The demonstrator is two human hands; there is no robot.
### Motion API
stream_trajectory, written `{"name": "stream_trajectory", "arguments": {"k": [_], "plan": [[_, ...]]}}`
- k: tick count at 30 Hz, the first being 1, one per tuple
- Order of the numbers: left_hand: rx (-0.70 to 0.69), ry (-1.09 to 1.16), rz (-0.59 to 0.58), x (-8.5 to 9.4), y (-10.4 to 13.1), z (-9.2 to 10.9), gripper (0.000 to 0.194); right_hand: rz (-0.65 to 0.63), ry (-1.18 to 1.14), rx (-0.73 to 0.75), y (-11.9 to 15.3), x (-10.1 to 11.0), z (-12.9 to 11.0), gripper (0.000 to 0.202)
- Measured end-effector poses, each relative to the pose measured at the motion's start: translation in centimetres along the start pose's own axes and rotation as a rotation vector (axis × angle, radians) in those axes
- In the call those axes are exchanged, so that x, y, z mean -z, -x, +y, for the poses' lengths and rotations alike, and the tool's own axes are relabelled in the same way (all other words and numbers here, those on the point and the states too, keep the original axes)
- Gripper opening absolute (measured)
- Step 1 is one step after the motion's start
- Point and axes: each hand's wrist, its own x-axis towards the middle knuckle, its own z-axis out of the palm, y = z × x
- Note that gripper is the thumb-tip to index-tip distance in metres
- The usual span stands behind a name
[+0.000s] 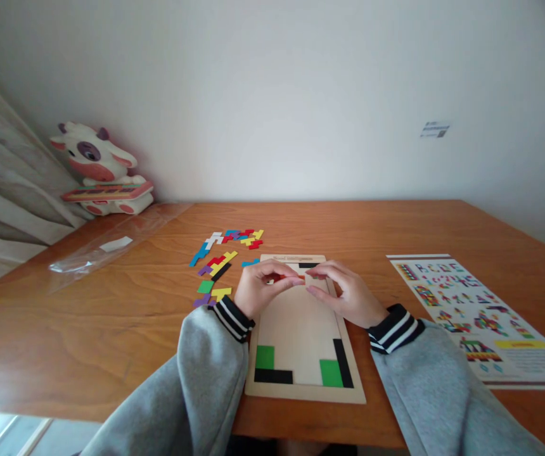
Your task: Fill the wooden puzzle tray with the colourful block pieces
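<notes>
Over the upper part of a wooden puzzle board [296, 329], my left hand [267, 285] pinches a red puzzle piece [301, 277] between thumb and fingers. The fingertips of my right hand [348, 292] close on the right end of the same piece; most of it is hidden by the fingers. In the board's lower left corner lie a green square [265, 357] and a black bar [273, 377]. Its lower right corner holds another green square [331, 373] beside an upright black bar [343, 362]. A black piece [307, 265] shows at the top edge.
Left of the board, several loose coloured pieces [224, 261] lie on the wooden table [125, 323]. A printed pattern sheet [481, 316] is at the right. Farther left are a clear plastic bag [92, 253] and a cow toy with a keyboard [106, 171], near a curtain [11, 190].
</notes>
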Motion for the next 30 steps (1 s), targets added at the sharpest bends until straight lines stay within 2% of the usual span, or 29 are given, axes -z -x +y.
{"name": "stream_trajectory", "arguments": {"k": [2,5,11,13,15,18,23,28,30], "plan": [[0.117,0.130,-0.001,-1.4,0.2,-0.6,0.035,-0.011,-0.062,-0.010,0.0,-0.3,-0.7,0.028],[0.255,0.245,-0.006,-1.9,0.5,-1.3,0.038,-0.022,-0.132,-0.078,-0.1,-0.8,-1.3,0.027],[0.301,0.242,0.012,-1.7,0.6,-1.4,0.042,-0.003,-0.214,-0.234,-0.2,-1.2,-1.5,0.030],[0.236,0.146,-0.017,-1.4,0.8,-1.3,0.041,0.019,-0.255,-0.268,-0.2,-1.3,-1.2,0.032],[0.113,-0.007,-0.036,-1.0,0.9,-1.3,0.037,0.046,-0.304,-0.299,-0.1,-1.3,-0.8,0.034],[-0.020,-0.182,-0.009,-0.1,1.1,-1.4,0.030,0.063,-0.388,-0.355,0.0,-1.3,-0.4,0.036],[-0.046,-0.288,-0.008,1.4,0.9,-1.3,0.023,0.096,-0.453,-0.370,-0.1,-1.1,-0.3,0.037],[-0.295,-0.404,-0.057,3.6,0.7,-0.5,0.014,0.169,-0.421,-0.371,-0.3,-0.6,-0.1,0.036],[-0.329,-0.445,-0.106,4.7,0.9,-0.5,0.012,0.168,-0.416,-0.373,-0.2,-0.5,0.0,0.036]]}}
